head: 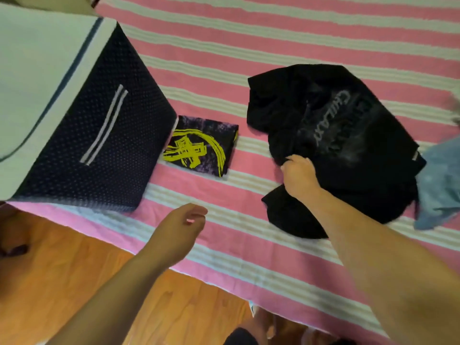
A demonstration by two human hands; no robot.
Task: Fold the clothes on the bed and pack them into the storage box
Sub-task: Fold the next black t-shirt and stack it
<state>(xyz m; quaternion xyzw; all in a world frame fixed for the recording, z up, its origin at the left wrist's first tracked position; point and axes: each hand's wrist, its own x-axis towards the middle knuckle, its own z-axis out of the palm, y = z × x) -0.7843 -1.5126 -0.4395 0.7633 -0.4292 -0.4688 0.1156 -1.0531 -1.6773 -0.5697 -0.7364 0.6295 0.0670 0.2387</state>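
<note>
On striped bedding, right hand (297, 174) pinches crumpled black shirt (336, 135).

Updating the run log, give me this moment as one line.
right hand: grips black shirt, unfolded | left hand: free above bed edge | folded shirt: beside storage box | phase: starting second fold

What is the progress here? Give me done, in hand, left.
Done: one printed shirt lies folded beside the storage box, not packed. In hand: the right hand grips the crumpled black shirt; the left hand hovers empty. Left: folding it, the blue garment, then packing.
</note>
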